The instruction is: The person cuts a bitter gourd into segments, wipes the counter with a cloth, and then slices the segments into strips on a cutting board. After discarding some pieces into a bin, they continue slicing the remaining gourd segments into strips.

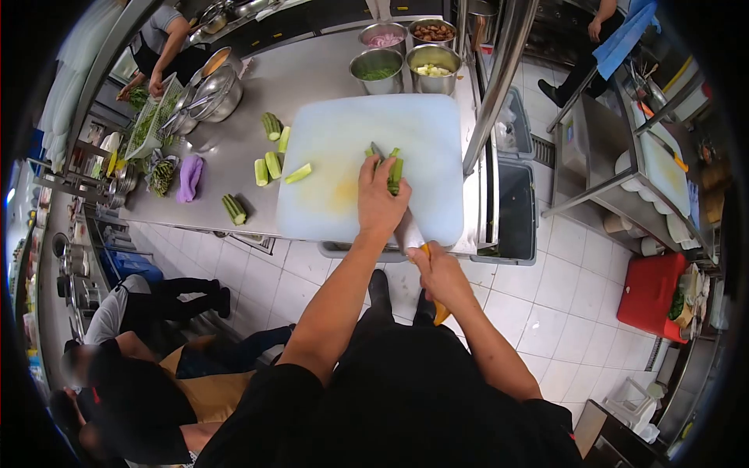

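My left hand (381,196) presses down on cut green vegetable pieces (396,168), probably zucchini or cucumber, with its fingers bent over them. They lie on a white cutting board (328,132). My right hand (441,274) grips the yellow handle of a kitchen knife (408,233). The blade runs under or beside my left hand, which hides much of it; its tip shows past the fingers. One pale-green wedge (298,173) lies at the board's left. More wedges (272,164) and dark-striped chunks (234,209) rest on the steel table.
Several steel pots of chopped food (376,72) stand behind the board. Metal bowls (218,93), a purple cloth (189,178) and a green-filled basket (148,129) are left. A steel post (499,86) rises at right, near grey bins (516,207). Other people stand around.
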`<state>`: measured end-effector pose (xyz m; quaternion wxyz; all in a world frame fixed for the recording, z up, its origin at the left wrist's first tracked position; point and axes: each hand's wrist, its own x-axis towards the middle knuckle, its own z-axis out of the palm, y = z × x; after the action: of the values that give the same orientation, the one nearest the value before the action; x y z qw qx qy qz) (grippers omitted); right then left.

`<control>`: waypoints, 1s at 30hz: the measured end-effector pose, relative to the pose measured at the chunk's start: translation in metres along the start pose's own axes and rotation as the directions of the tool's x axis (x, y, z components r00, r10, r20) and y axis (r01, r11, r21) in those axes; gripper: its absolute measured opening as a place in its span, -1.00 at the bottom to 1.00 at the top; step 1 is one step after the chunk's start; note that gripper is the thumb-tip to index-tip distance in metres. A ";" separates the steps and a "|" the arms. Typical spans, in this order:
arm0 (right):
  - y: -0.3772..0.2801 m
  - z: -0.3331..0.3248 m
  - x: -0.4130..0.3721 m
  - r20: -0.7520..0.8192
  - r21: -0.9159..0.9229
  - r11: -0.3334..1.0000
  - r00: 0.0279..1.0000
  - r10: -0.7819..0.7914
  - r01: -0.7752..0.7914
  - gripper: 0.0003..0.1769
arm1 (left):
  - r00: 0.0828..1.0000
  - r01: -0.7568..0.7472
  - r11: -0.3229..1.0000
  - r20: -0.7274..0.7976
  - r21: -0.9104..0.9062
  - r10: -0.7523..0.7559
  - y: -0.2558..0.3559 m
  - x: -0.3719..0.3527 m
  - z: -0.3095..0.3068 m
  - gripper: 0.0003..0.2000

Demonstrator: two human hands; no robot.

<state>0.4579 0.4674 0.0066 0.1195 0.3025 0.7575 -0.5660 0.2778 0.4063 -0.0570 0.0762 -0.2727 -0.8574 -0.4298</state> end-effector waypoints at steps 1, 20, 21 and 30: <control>-0.003 0.001 0.002 0.022 0.024 1.000 1.000 0.002 -0.003 -0.37 | 0.999 0.032 0.999 -0.019 -0.019 -0.032 0.000 0.001 -0.001 -0.52; 0.040 -0.059 -0.134 -0.609 0.245 0.969 0.774 0.171 -0.021 -0.57 | 0.826 -0.461 0.506 -0.145 -0.729 0.545 0.218 -0.023 0.070 -0.46; 0.040 -0.069 -0.128 -0.601 0.238 0.969 0.775 0.198 -0.063 -0.52 | 0.851 -0.410 0.557 -0.083 -0.722 0.519 0.212 -0.022 0.093 -0.44; 0.218 -0.124 0.016 -0.499 -0.385 0.761 0.811 0.305 -0.523 -0.45 | 0.735 0.104 0.839 0.610 -0.534 0.297 0.170 0.006 0.116 -0.38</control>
<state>0.5947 0.6266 -0.1313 0.1590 0.5346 0.7976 -0.2295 0.3751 0.5809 -0.0081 -0.2939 -0.4648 -0.6549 -0.5184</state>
